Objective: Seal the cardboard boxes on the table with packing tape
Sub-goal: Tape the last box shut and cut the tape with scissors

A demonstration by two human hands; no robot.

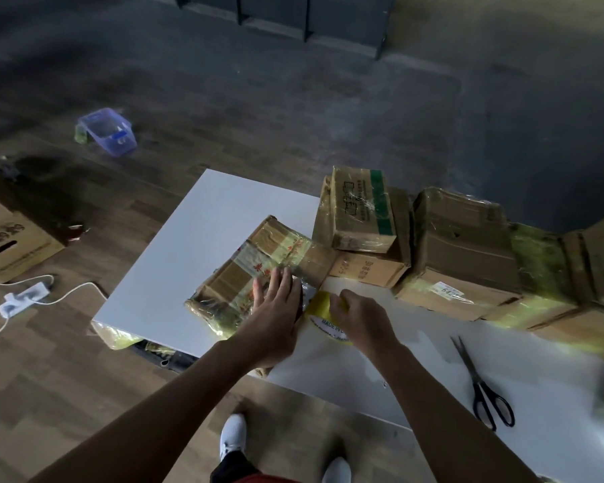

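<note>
Head view: the scene is seen from above, over both forearms.
Table: a white table [189,245] is shown with one corner pointing away and its near edge running from lower left to lower right.
Flat box: a flat cardboard box [238,273], covered in glossy tape and yellowish film, is laid close to the table's near edge.
Left hand: the left hand [276,305] is laid palm down on the flat box's top, with the fingers straight and close together.
Right hand: the right hand [358,317] is curled round a yellow tape roll [319,305], which is held just beside the flat box's right side, over the table.
Tape: a shiny strip is seen between the tape roll and the left fingertips; whether it joins the roll cannot be told.
Stack: a small box with a green band [361,210] is set on a larger box [367,270], just beside the flat box's far end.
Row of boxes: more taped boxes [461,245] are lined along the table's far edge, to the right.
Scissors: black-handled scissors [485,388] are laid on the table near its near edge, right of the right forearm, tips pointing away and slightly parted.
Floor: a blue plastic container [107,130], a white power strip [23,298], a large carton [11,249] and a white shoe [232,437] are seen on the wooden floor.
</note>
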